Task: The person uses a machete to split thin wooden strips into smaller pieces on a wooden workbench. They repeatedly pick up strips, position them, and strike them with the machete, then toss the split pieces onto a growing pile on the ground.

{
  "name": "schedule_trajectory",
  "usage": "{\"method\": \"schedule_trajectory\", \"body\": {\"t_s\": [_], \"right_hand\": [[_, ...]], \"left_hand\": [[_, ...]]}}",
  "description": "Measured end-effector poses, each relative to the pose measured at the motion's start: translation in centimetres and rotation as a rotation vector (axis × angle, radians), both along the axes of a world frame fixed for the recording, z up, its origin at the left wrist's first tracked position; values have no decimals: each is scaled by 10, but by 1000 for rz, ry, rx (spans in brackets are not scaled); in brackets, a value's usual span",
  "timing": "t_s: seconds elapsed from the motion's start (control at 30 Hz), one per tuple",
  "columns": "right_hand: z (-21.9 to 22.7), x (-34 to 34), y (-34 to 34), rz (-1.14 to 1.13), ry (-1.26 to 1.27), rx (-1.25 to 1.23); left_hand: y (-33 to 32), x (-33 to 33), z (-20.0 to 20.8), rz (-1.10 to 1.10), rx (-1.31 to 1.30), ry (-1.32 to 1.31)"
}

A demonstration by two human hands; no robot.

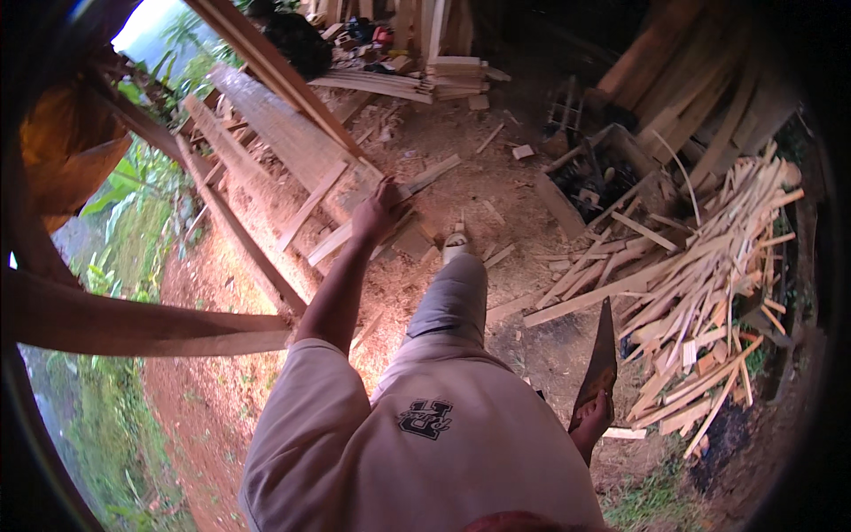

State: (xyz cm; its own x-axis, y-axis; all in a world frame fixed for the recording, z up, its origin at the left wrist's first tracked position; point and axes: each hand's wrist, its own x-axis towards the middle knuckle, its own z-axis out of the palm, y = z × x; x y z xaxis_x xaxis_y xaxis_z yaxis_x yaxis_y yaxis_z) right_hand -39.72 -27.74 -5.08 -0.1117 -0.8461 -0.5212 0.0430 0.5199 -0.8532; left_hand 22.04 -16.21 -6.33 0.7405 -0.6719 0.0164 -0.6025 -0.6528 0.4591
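Note:
My right hand (592, 417), low at the right of my body, is wrapped round the handle of a handsaw (602, 355). The saw's dark, tapered blade points up and away from me. My left arm reaches forward, and the left hand (378, 211) is closed over a pale wooden strip (432, 172) that runs crosswise under it. The strip shows on both sides of the hand; the fingertips are partly hidden. Just beyond the left hand is the near end of a wide, weathered plank (284, 124).
A large heap of thin offcuts (683, 301) lies at the right, beside a wooden box (563, 208) of dark items. Stacked boards (456, 75) stand at the back. A person (297, 40) is at the far left. Posts and a curved beam (151, 319) edge the left.

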Motion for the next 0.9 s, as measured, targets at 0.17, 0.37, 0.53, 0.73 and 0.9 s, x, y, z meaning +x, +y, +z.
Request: {"method": "schedule_trajectory", "body": {"t_s": [0.17, 0.37, 0.53, 0.73, 0.9], "right_hand": [[-18, 2, -3, 44, 45, -48], [-1, 25, -7, 27, -17, -45], [-13, 15, -5, 83, 29, -54], [-17, 1, -2, 128, 83, -15], [-5, 16, 10, 298, 280, -131]], "left_hand": [[23, -6, 4, -3, -20, -64], [39, 12, 39, 182, -268, -300], [59, 127, 32, -45, -166, -640], [48, 144, -1, 235, -134, -540], [16, 47, -4, 41, -215, -216]]}}
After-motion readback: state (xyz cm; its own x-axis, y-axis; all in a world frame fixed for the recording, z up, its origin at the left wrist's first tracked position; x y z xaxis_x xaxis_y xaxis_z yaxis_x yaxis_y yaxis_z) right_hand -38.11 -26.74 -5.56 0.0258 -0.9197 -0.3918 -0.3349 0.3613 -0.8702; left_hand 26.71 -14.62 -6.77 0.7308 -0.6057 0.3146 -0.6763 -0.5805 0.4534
